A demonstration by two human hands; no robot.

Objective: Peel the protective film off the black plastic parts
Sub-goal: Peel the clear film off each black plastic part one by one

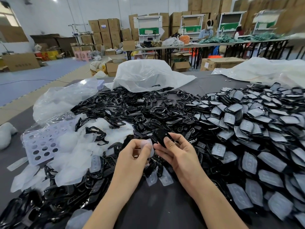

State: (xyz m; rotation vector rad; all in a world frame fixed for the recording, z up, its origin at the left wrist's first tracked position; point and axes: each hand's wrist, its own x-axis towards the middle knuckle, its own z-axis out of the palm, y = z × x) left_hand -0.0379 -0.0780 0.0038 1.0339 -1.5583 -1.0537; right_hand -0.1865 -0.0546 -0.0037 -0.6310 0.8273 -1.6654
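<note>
Head view, only view. A black plastic part (160, 135) is held above the grey table (165, 205), at centre frame, just in front of both wrists. It is gripped by the right hand (175, 152), with the thumb laid across its glossy upper face and the fingers curled beneath. Its long axis is set on a slant, the far end pointed away and a little to the left, the near end buried in the grip. A piece of translucent protective film (148, 144) is pinched by the curled left hand (134, 154) between thumb and forefinger, just left of the part; whether film and part touch cannot be told. To the right, a heap of film-covered parts (264, 138) is spread, pale faces up. Beyond the hands, a heap of bare black parts (132, 106) is noted. To the left, loose peeled films (77, 157) are piled beside a perforated sheet (41, 146). A white plastic bag (145, 75) is slumped at the table's far edge.
</note>
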